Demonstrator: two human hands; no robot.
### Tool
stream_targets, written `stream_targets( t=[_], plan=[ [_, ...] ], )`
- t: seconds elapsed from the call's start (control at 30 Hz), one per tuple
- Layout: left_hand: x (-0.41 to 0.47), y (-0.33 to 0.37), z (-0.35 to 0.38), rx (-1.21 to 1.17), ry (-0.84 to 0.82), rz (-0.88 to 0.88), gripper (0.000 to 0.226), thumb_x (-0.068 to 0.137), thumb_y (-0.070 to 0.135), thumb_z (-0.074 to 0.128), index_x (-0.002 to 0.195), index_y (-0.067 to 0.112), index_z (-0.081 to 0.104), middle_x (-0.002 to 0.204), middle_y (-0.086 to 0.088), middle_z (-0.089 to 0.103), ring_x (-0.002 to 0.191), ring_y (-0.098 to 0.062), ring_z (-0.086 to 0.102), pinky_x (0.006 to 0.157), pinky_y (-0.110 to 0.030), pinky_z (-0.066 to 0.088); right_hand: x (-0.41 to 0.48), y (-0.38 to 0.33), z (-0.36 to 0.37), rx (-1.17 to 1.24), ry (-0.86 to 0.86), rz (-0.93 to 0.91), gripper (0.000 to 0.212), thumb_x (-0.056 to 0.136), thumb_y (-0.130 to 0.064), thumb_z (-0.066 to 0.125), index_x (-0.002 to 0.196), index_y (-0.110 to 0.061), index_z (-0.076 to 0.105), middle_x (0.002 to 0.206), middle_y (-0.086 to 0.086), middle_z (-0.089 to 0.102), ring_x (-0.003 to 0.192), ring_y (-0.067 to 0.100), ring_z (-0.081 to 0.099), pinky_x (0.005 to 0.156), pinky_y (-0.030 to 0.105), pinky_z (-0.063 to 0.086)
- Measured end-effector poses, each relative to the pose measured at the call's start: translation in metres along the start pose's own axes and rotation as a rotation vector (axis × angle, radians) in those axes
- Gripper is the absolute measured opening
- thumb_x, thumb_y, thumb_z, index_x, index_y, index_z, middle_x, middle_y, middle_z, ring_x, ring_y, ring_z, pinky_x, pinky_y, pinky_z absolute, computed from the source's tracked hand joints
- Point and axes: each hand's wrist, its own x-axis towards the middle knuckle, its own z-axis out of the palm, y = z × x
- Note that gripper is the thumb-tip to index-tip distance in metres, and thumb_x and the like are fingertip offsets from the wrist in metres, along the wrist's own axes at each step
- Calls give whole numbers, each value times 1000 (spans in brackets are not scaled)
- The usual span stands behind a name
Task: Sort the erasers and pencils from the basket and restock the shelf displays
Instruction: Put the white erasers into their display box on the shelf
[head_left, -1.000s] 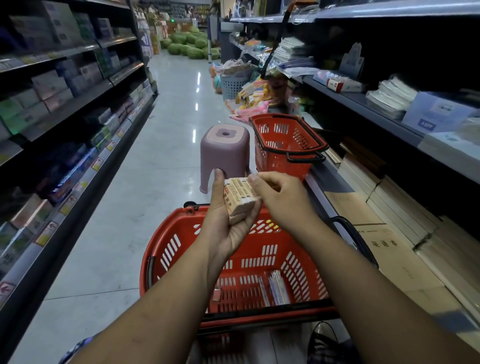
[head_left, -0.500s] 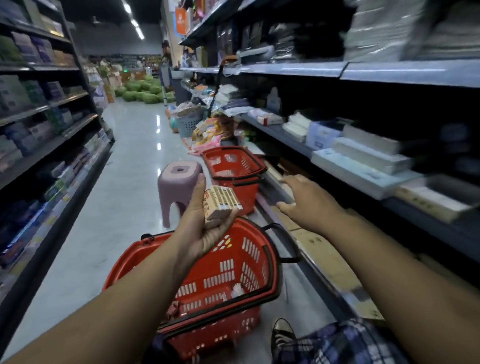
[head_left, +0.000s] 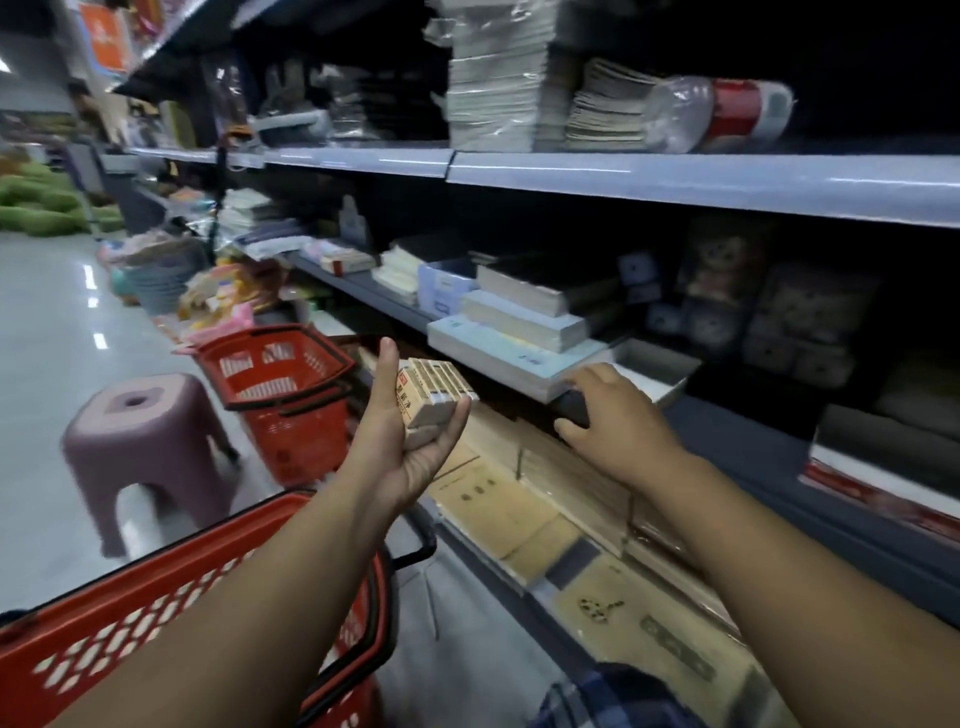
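Two red baskets in view: the near basket (head_left: 156, 613) sits low at my left w/ its inside hidden behind the left forearm, so I can't tell what's in it; the far basket (head_left: 280, 384) stands on the floor further up the aisle, beside a purple stool (head_left: 140, 441), and its contents are too blurred to read. One stool, two baskets, two hands.

Left hand (head_left: 410, 447) is palm up approx. between the far basket and the shelf (head_left: 675, 182), thumb pointing up on one side, fingers (head_left: 460, 415) curled up on the other, clamped on a block of boxed erasers (head_left: 431, 395). Several sit side by side w/ at least one more beneath; blur stops an exact count. No pencils that I can make out.

Right hand (head_left: 618, 415) is knuckles up at the front lip of the mid shelf, just below a stack of three flat boxes (head_left: 519, 343), fingertips on a dark item (head_left: 571, 408). Can't tell whether those fingers grip it or only rest on it
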Motion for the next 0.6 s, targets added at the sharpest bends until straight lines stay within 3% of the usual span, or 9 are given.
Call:
stream_targets(
  t=[0.07, 0.23, 0.4, 0.6],
  plan=[
    [18, -14, 12, -7, -11, -11, 78, 78, 61, 75, 129, 3, 62, 120, -25, 67, 90, -34, 74, 63, -30, 62, 10, 15, 3, 5, 53, 27, 39, 90, -30, 65, 127, -19, 57, 134, 3, 51, 120, 24, 52, 97, 36, 45],
    [62, -54, 25, -54, -78, -67, 78, 73, 61, 74, 128, 7, 64, 125, -23, 68, 107, -32, 69, 68, -30, 63, 38, 42, 18, -15, 58, 117, 42, 99, -31, 55, 134, -7, 53, 139, 12, 48, 123, 30, 51, 98, 38, 44],
    [86, -83, 34, -47, -110, -155, 74, 83, 63, 69, 124, 2, 65, 118, -24, 71, 102, -32, 71, 65, -29, 62, 46, 55, 28, -215, -54, 298, 48, 107, -45, 25, 129, -18, 57, 132, 10, 60, 120, 33, 56, 98, 44, 40],
    [93, -102, 50, -58, -99, -121, 71, 85, 62, 68, 128, 5, 63, 119, -23, 71, 98, -31, 74, 68, -28, 62, 18, 58, 21, -341, -77, 315, 36, 107, -40, 29, 116, -19, 57, 122, 7, 63, 114, 31, 55, 91, 42, 38]
  ],
)
